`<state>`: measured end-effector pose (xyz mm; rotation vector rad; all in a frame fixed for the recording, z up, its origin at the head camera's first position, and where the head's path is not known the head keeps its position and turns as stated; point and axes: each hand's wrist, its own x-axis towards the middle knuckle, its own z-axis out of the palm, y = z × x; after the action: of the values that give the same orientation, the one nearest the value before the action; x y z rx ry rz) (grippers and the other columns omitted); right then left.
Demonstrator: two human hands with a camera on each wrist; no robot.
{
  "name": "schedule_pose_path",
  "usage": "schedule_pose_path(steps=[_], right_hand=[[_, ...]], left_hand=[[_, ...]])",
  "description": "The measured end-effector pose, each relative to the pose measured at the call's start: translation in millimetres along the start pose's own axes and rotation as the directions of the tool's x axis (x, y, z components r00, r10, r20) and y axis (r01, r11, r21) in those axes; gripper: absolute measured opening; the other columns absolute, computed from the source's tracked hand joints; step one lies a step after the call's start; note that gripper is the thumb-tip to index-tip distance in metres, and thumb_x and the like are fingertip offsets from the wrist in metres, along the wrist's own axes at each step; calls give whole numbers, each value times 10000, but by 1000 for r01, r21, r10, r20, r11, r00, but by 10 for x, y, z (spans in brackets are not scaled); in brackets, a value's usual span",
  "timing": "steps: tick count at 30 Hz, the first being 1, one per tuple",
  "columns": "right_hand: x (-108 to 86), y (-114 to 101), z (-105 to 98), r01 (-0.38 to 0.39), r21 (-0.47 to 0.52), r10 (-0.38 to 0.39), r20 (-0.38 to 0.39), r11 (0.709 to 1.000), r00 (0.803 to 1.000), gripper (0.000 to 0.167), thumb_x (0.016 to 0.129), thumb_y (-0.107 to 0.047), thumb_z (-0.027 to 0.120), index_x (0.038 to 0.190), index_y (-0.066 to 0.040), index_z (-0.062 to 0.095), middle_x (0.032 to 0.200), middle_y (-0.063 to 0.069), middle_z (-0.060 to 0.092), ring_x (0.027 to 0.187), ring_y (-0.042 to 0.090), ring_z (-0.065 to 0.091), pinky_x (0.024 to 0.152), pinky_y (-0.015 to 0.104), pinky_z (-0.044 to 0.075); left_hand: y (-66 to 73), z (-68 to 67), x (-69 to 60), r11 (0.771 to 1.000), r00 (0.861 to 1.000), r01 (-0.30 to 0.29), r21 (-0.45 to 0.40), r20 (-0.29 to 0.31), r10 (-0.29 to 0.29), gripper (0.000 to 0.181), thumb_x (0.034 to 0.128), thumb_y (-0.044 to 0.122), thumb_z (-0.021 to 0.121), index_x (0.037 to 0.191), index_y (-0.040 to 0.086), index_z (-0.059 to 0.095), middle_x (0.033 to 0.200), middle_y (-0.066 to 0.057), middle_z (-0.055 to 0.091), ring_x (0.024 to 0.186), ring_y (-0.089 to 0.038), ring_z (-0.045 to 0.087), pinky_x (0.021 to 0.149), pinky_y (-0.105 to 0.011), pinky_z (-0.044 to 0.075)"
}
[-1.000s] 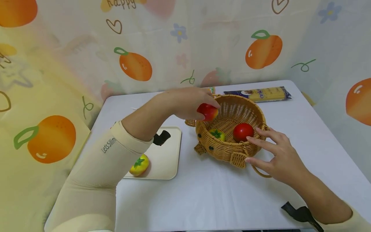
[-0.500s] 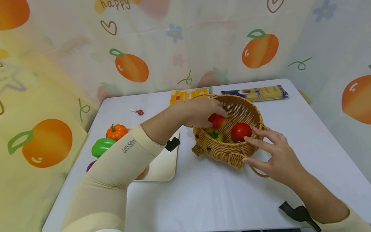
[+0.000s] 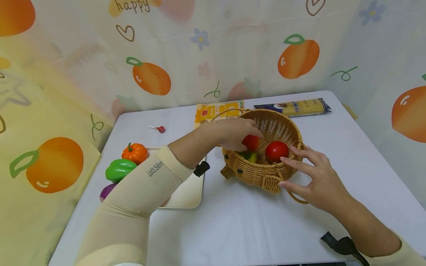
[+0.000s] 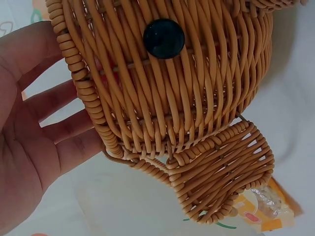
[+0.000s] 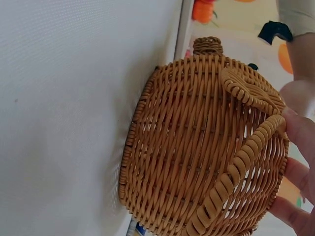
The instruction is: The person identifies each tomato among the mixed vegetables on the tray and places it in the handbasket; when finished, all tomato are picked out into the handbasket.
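Note:
My left hand reaches over the near-left rim of a wicker basket and holds a red fruit, perhaps an apple or peach, low inside it. Under that fruit, a yellow-green tomato-like vegetable is partly covered. A shiny red tomato lies to the right in the basket. My right hand grips the basket's right rim, thumb outside and fingers over the edge. In the left wrist view, the left fingers pass behind the rim, so the fruit is hidden there.
Left of the basket is a cream tray, partly behind my left sleeve. An orange pumpkin, green pepper and purple vegetable lie there too. Behind are a lollipop, yellow packet and noodle pack.
My left hand has moved right and down into the basket with the red fruit, now over the yellow-green one. The right hand stays at the rim. The view has shifted slightly.

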<state>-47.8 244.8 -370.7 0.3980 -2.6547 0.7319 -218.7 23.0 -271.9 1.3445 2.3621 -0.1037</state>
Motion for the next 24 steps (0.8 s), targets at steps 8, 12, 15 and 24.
schedule_pose_path(steps=[8,12,15,24], right_hand=[[7,-6,-5,-6,-1,6,11,1000,1000,656,667,-288,960,1276,-195,736,1453,148,580,1349,493,425,919,775,433],[-1,-6,-5,-9,-5,9,12,1000,1000,660,668,-293,959,1283,-209,733,1457,147,578,1349,494,425,913,778,436],[-8,-6,-1,-8,-3,8,10,1000,1000,667,663,-288,961,1285,-208,733,1454,153,578,1353,496,421,915,775,438],[-1,1,-1,9,4,-9,0,1000,1000,655,648,-264,967,1257,-174,743,1442,164,585,1354,484,428,932,776,416]], left_hand=[[-21,-22,-79,1000,1000,-10,-15,-29,10,577,967,296,713,1508,295,515,1576,-1,439,1443,-200,424,1166,-409,420],[-55,-46,-182,997,997,-3,-72,-71,-2,577,969,289,711,1511,292,514,1580,2,417,1450,-202,405,1165,-396,418],[-97,-57,-259,996,995,-7,-85,-97,-2,575,971,282,706,1513,279,513,1571,5,424,1458,-204,387,1178,-384,400],[-282,-12,-566,995,994,46,-91,-100,-55,595,977,286,691,1533,280,481,1591,10,397,1476,-208,369,1193,-405,374]])
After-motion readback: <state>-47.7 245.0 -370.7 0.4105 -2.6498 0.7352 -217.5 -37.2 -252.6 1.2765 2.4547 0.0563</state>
